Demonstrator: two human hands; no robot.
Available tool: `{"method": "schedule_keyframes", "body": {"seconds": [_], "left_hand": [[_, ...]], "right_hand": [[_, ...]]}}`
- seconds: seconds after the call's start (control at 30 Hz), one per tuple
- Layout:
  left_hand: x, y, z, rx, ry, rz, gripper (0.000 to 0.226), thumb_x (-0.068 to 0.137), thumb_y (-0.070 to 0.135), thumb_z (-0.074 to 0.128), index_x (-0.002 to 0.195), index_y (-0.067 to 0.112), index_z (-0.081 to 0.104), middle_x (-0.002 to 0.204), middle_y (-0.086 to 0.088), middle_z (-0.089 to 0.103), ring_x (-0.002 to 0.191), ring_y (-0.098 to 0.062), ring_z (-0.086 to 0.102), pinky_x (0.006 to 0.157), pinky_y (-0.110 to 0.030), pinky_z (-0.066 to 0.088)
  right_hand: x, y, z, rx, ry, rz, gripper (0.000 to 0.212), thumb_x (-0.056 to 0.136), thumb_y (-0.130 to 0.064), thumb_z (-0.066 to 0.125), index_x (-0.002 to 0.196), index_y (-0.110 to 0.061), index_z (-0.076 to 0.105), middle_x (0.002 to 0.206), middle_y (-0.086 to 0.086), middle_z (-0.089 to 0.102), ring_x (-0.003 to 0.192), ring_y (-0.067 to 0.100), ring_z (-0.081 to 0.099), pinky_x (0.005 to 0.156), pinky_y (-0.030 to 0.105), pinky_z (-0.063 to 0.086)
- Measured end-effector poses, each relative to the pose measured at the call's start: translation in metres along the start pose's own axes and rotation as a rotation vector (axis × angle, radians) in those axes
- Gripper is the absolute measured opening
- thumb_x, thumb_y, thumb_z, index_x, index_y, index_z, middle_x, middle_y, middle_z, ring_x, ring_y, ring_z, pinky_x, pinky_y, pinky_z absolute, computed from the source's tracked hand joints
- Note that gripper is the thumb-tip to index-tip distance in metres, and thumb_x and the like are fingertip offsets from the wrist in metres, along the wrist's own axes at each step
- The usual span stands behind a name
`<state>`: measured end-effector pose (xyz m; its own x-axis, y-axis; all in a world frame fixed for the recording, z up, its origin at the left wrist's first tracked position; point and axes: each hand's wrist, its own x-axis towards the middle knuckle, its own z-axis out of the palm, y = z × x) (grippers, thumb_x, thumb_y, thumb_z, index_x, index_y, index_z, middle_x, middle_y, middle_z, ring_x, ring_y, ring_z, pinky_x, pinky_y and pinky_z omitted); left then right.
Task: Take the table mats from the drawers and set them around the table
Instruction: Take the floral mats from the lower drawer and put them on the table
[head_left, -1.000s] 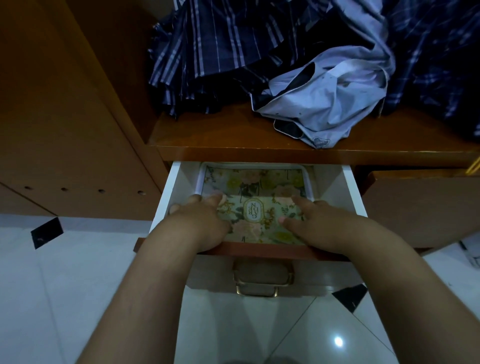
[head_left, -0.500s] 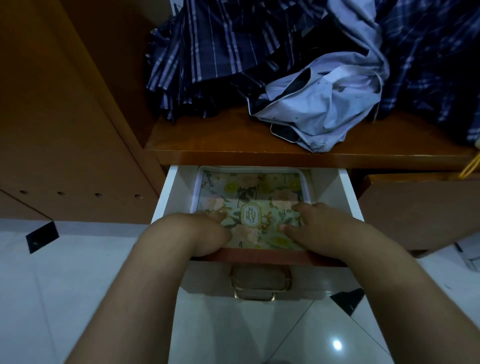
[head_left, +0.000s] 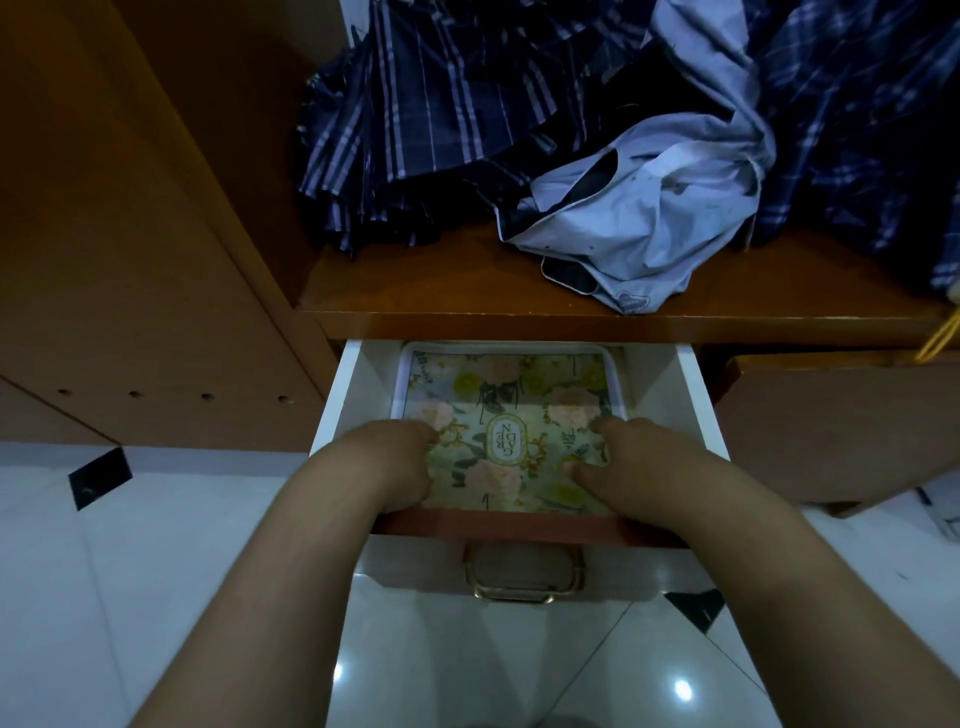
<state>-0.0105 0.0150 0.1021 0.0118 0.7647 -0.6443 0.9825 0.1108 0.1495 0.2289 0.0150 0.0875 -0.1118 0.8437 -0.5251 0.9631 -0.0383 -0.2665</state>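
Lying in the drawer (head_left: 696, 395), the table mat (head_left: 506, 431) is gripped by both hands (head_left: 395, 465).

Crumpled plaid clothes (head_left: 415, 119) and a pale shirt (head_left: 649, 218) lie on the wooden shelf (head_left: 415, 296).

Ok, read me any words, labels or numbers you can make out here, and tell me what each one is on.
Oval gold-rimmed emblem in the middle of the floral table mat: lettering there, turned sideways and too blurred to read with confidence.
Small dark script marks on the same mat, near the right hand: too small to read.
Crumpled pale blue shirt, white drawer, brass handle: no text visible.
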Motion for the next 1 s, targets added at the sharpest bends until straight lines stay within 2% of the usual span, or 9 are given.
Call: {"method": "schedule_keyframes", "body": {"seconds": [0.17, 0.3, 0.43, 0.57, 0.63, 0.7, 0.77, 0.87, 1.0], "left_hand": [[0.000, -0.009, 0.003, -0.178, 0.188, 0.028, 0.067, 0.089, -0.001, 0.051, 0.145, 0.036, 0.049, 0.149, -0.008, 0.045, 0.121, -0.026, 0.055, 0.078, -0.024, 0.042], [-0.007, -0.011, 0.003, -0.362, 0.277, 0.092, 0.064, 0.085, -0.014, 0.046, 0.110, 0.041, 0.067, 0.146, -0.002, 0.048, 0.104, -0.016, 0.061, 0.064, -0.016, 0.047], [-0.015, -0.019, 0.001, -0.663, 0.518, 0.157, 0.073, 0.081, -0.018, 0.051, 0.095, 0.051, 0.072, 0.128, 0.013, 0.058, 0.093, -0.008, 0.066, 0.061, -0.032, 0.059], [-0.024, -0.010, -0.001, -0.939, 0.632, 0.235, 0.079, 0.082, -0.017, 0.055, 0.112, 0.055, 0.069, 0.150, 0.011, 0.041, 0.136, -0.016, 0.045, 0.100, -0.043, 0.052], [-0.027, -0.004, -0.002, -1.085, 0.576, 0.247, 0.076, 0.087, -0.012, 0.057, 0.118, 0.057, 0.066, 0.149, 0.004, 0.047, 0.128, -0.020, 0.055, 0.094, -0.045, 0.056], [-0.032, -0.001, -0.002, -1.264, 0.468, 0.182, 0.067, 0.090, -0.004, 0.061, 0.122, 0.055, 0.065, 0.135, 0.000, 0.062, 0.102, -0.025, 0.071, 0.083, -0.047, 0.061], [-0.039, 0.000, -0.003, -1.343, 0.318, 0.091, 0.057, 0.090, 0.002, 0.064, 0.123, 0.048, 0.067, 0.132, -0.004, 0.065, 0.105, -0.026, 0.071, 0.093, -0.049, 0.057], [-0.053, 0.005, -0.010, -1.380, 0.077, -0.024, 0.054, 0.088, -0.003, 0.061, 0.129, 0.032, 0.068, 0.122, -0.006, 0.072, 0.112, -0.025, 0.068, 0.104, -0.046, 0.050], [-0.079, 0.025, -0.029, -1.378, 0.093, -0.120, 0.060, 0.085, 0.004, 0.069, 0.142, 0.016, 0.057, 0.118, 0.000, 0.070, 0.105, -0.021, 0.070, 0.096, -0.041, 0.057]], "right_hand": [[-0.001, 0.001, 0.006, -0.020, 0.111, 0.025, 0.066, 0.094, -0.055, 0.053, 0.148, -0.020, 0.037, 0.140, 0.013, 0.044, 0.121, 0.033, 0.052, 0.092, 0.037, 0.046], [-0.005, 0.001, 0.006, 0.040, 0.211, -0.002, 0.068, 0.094, -0.054, 0.056, 0.150, -0.020, 0.038, 0.142, 0.013, 0.045, 0.120, 0.033, 0.053, 0.094, 0.037, 0.050], [-0.012, 0.001, 0.005, 0.019, 0.298, -0.025, 0.064, 0.094, -0.059, 0.051, 0.145, -0.022, 0.046, 0.138, 0.010, 0.050, 0.118, 0.033, 0.053, 0.092, 0.043, 0.052], [-0.021, -0.005, 0.000, -0.003, 0.362, -0.070, 0.065, 0.088, -0.072, 0.045, 0.135, -0.029, 0.055, 0.132, 0.001, 0.057, 0.113, 0.026, 0.058, 0.085, 0.041, 0.054], [-0.026, -0.013, -0.002, 0.075, 0.353, -0.111, 0.070, 0.083, -0.080, 0.039, 0.129, -0.031, 0.060, 0.129, -0.002, 0.060, 0.109, 0.021, 0.060, 0.083, 0.039, 0.055], [-0.032, -0.021, -0.001, 0.193, 0.323, -0.145, 0.071, 0.082, -0.080, 0.032, 0.119, -0.032, 0.067, 0.122, -0.002, 0.063, 0.106, 0.020, 0.061, 0.084, 0.039, 0.055], [-0.038, -0.027, 0.002, 0.306, 0.314, -0.145, 0.059, 0.089, -0.072, 0.034, 0.116, -0.033, 0.069, 0.117, -0.001, 0.064, 0.103, 0.020, 0.061, 0.085, 0.036, 0.053], [-0.051, -0.032, -0.001, 0.428, 0.256, -0.065, 0.047, 0.097, -0.060, 0.038, 0.135, -0.039, 0.057, 0.135, 0.000, 0.058, 0.117, 0.021, 0.057, 0.091, 0.031, 0.046], [-0.075, -0.045, -0.023, 0.560, 0.163, -0.008, 0.050, 0.099, -0.056, 0.043, 0.144, -0.035, 0.049, 0.146, 0.002, 0.050, 0.130, 0.022, 0.048, 0.102, 0.034, 0.041]]}}
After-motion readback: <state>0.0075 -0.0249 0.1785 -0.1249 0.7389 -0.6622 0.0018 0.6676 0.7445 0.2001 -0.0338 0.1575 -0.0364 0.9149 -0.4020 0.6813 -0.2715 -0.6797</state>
